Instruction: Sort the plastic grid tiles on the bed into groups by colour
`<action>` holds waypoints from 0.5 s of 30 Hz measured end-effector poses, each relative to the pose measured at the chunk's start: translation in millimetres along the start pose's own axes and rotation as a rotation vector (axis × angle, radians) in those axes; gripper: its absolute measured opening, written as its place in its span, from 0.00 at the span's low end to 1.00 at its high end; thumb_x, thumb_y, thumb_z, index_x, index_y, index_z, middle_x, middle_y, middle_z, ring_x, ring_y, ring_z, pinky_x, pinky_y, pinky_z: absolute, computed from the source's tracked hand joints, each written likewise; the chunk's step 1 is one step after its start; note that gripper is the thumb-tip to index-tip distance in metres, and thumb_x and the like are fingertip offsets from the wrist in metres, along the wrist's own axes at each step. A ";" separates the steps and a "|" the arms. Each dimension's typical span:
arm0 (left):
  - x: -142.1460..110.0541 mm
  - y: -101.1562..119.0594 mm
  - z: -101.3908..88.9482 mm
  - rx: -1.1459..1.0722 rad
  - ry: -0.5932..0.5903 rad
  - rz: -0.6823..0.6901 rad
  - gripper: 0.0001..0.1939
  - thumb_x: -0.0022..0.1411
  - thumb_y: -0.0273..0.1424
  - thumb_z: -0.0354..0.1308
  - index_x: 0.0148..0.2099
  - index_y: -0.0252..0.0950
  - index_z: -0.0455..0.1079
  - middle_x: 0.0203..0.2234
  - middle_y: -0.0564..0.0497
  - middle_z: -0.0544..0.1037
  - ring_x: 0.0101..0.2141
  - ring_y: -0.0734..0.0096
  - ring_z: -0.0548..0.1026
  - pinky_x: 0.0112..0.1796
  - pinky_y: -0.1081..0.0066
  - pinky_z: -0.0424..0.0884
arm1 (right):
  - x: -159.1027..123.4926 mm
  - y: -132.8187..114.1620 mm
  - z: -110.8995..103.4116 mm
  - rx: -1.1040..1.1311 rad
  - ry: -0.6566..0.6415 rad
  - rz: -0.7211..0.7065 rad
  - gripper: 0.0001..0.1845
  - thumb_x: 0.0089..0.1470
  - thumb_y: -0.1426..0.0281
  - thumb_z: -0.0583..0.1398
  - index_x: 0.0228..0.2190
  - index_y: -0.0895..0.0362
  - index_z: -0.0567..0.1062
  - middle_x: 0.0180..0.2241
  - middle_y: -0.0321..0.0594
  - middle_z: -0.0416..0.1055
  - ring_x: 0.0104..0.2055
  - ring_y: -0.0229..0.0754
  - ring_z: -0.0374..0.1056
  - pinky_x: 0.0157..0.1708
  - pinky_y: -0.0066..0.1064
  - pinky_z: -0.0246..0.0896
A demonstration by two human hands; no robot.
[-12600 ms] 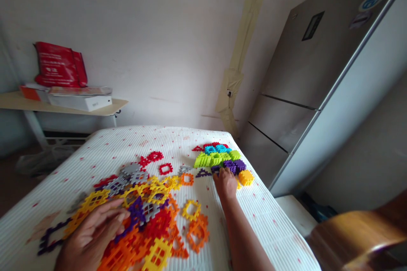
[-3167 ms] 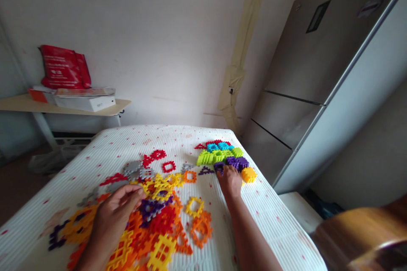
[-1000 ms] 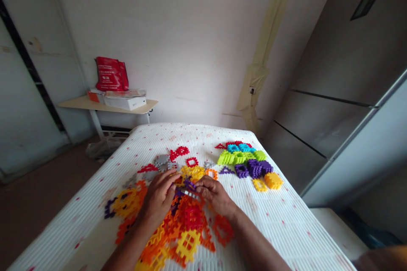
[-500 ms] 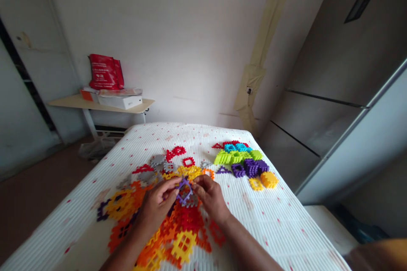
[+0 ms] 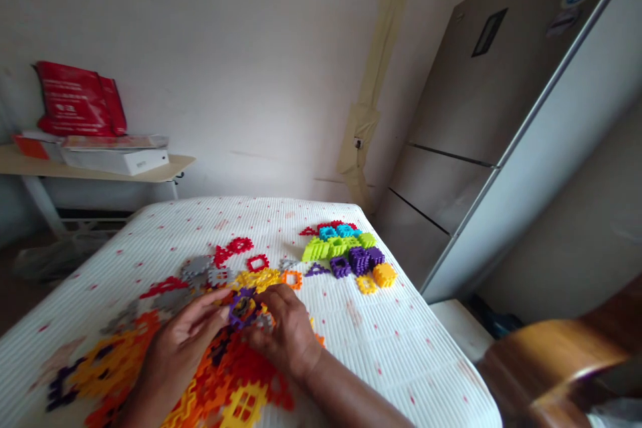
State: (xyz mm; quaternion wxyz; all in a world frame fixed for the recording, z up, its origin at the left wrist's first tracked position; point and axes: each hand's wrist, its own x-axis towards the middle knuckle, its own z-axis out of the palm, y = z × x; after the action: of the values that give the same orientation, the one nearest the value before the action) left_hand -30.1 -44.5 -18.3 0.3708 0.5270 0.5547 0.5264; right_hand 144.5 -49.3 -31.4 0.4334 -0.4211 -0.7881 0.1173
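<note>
My left hand (image 5: 180, 354) and my right hand (image 5: 283, 331) meet over a heap of interlocking plastic lattice pieces (image 5: 225, 374), and both hold a purple lattice piece (image 5: 242, 309). A grey piece (image 5: 264, 322) seems joined to it, partly hidden by my right fingers. The heap mixes orange, yellow, red and grey pieces on a white ribbed mattress (image 5: 401, 354). Farther back on the right lies a separate group of lime, cyan, purple and yellow pieces (image 5: 346, 254). My hands hide the heap's middle.
A steel refrigerator (image 5: 451, 147) stands beyond the mattress on the right. A curved wooden chair back (image 5: 552, 354) intrudes at the lower right. On a shelf table (image 5: 95, 170) at the back left sit a red bag (image 5: 77, 100) and a white box (image 5: 115, 160).
My right hand has come from the sorted group to the heap. Both hands now meet around the purple piece, which sits lower than half a second ago. The view has swung left.
</note>
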 end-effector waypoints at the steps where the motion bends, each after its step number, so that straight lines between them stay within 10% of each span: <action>1: 0.1 1.8 -1.0 -0.003 -0.001 -0.039 0.33 0.39 0.52 0.60 0.44 0.34 0.71 0.27 0.48 0.80 0.32 0.61 0.79 0.37 0.69 0.75 | 3.0 5.0 -6.4 -0.014 0.041 0.001 0.21 0.47 0.65 0.63 0.45 0.56 0.70 0.41 0.43 0.68 0.42 0.42 0.65 0.41 0.32 0.65; 8: 3.9 2.3 -7.7 0.022 0.031 -0.171 0.35 0.34 0.52 0.61 0.43 0.35 0.72 0.39 0.48 0.80 0.41 0.61 0.77 0.44 0.72 0.71 | 10.5 80.3 -93.3 -0.479 0.476 0.347 0.14 0.50 0.65 0.60 0.39 0.57 0.75 0.39 0.45 0.70 0.42 0.45 0.65 0.43 0.35 0.61; 15: 3.8 -0.7 -7.1 0.070 0.026 -0.162 0.34 0.35 0.52 0.58 0.43 0.35 0.72 0.37 0.48 0.80 0.39 0.60 0.77 0.43 0.71 0.72 | -4.3 109.9 -101.1 -0.741 0.347 0.562 0.15 0.49 0.64 0.60 0.39 0.57 0.76 0.37 0.43 0.71 0.40 0.45 0.66 0.36 0.31 0.59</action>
State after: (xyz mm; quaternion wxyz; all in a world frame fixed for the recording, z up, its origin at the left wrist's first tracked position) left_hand -37.7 -42.0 -17.2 0.3861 0.4860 0.6186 0.4817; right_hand 286.5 -2.9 -34.0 0.3313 -0.7562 -0.5491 -0.1302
